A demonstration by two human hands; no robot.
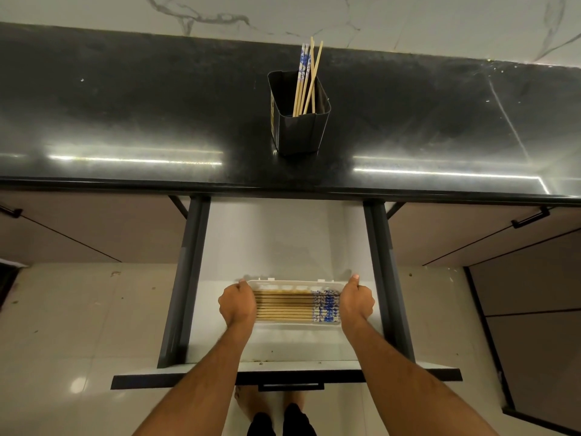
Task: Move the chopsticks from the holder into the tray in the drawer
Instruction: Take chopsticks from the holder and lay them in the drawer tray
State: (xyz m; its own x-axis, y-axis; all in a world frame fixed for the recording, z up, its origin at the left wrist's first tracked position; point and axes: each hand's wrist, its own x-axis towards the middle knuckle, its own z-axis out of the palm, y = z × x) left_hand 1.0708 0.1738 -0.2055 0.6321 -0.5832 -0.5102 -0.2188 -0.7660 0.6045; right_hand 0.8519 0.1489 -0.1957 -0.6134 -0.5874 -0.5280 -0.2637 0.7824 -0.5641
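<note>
While the drawer (pixel 283 247) is standing pulled out below the worktop (pixel 125 121), its dark front edge is lying nearest to me and its two dark side rails are running away from me on either side, leaving a white floor with bare room behind the tray and a narrower strip in front of it. I am gripping the white tray (pixel 295 324) at both short ends: my left hand (pixel 237 305) is curling round its left end with the thumb hooked over the far corner, and my right hand (pixel 356 303) is curling round its right end, thumb up at the far corner too. Neither hand is touching the side rails, though the right one is sitting nearer its rail.

Lying in the tray, a row of chopsticks (pixel 292 306) is resting flat, side by side, running left to right, pale wood along most of their length with blue-and-white patterned ends all pointing right.

Farther off, the black holder (pixel 298 130) is standing upright on the dark glossy worktop, near its front edge, with a few more chopsticks (pixel 306 80) leaning in it, some plain wood, some blue-patterned at the top. Behind it, a marbled wall (pixel 408 23) is closing off the worktop.
</note>
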